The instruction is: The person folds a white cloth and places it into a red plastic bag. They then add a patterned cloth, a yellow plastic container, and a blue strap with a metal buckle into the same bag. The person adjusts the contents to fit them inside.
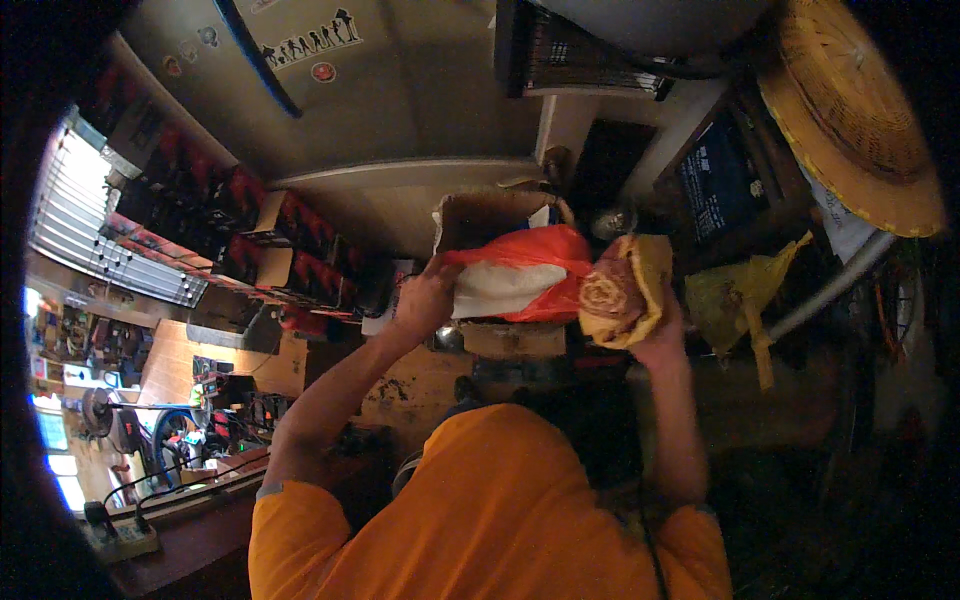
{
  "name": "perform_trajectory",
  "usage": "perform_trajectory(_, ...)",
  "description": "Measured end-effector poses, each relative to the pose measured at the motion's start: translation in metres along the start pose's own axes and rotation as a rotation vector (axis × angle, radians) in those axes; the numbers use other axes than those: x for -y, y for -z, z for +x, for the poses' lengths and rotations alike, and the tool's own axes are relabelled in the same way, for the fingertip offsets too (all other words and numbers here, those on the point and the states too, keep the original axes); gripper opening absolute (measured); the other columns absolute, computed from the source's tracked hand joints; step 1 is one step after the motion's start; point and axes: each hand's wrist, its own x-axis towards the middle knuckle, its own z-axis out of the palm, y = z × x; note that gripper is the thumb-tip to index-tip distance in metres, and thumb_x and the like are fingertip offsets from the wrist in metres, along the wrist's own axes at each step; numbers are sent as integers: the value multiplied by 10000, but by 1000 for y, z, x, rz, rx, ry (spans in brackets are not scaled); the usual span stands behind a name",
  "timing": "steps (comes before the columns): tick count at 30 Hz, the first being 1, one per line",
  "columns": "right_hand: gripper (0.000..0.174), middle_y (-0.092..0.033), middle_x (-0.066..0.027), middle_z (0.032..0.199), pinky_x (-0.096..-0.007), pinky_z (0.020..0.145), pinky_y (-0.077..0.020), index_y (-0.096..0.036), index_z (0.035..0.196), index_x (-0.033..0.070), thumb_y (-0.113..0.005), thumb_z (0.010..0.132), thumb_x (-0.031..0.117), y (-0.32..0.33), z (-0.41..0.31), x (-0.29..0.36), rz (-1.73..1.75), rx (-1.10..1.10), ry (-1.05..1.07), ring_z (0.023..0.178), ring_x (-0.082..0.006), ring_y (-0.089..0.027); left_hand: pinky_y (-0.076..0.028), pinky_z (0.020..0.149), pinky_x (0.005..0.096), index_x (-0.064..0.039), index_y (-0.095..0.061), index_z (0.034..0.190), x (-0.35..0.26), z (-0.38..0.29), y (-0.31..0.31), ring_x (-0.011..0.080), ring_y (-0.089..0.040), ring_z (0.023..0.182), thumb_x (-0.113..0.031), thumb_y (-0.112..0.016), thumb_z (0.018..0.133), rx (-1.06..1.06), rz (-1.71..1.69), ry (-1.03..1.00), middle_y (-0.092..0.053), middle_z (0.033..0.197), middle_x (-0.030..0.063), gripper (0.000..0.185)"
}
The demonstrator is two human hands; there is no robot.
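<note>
My left hand (426, 301) grips the edge of a red plastic bag (525, 251) at its left side. Something white (510, 289) shows in the bag's mouth. Behind the bag stands a cardboard box (495, 211) with its top open; whether the bag rests in it cannot be told. In my right hand (664, 330) is a yellow and brownish rolled bundle (622, 292), perhaps cloth, held upright against the bag's right side. The fingers of my right hand are mostly hidden behind the bundle.
A straw hat (855, 120) hangs at the upper right, above a yellow cloth or bag (739, 292). Red and black boxes (300, 255) line a shelf at the left. A power strip (124, 536) lies at the lower left. A cabinet or door panel with stickers (405, 97) stands ahead.
</note>
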Motion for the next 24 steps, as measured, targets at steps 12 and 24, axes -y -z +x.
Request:
perform_trajectory(12,647,-479,-92,1499,-527,1112,-401,-411,1502,132,-554,997,511,-22,-3,-8,-353,-217,-31,1371,-299,-461,-556,878,476,-51,-574,1358,-10,-2,1,410,-666,1036,-242,-737,868,-56,-295,-167,-604,1308,197,551)
perform_trajectory(24,923,-550,-71,1410,-435,1065,-473,-459,1439,83,-924,641,81,-60,26,-34,-891,342,-51,1275,-257,-548,-574,758,451,-104,-574,1354,-19,-4,21,373,-693,954,-241,-755,809,-96,-44,-180,-601,1319,163,590)
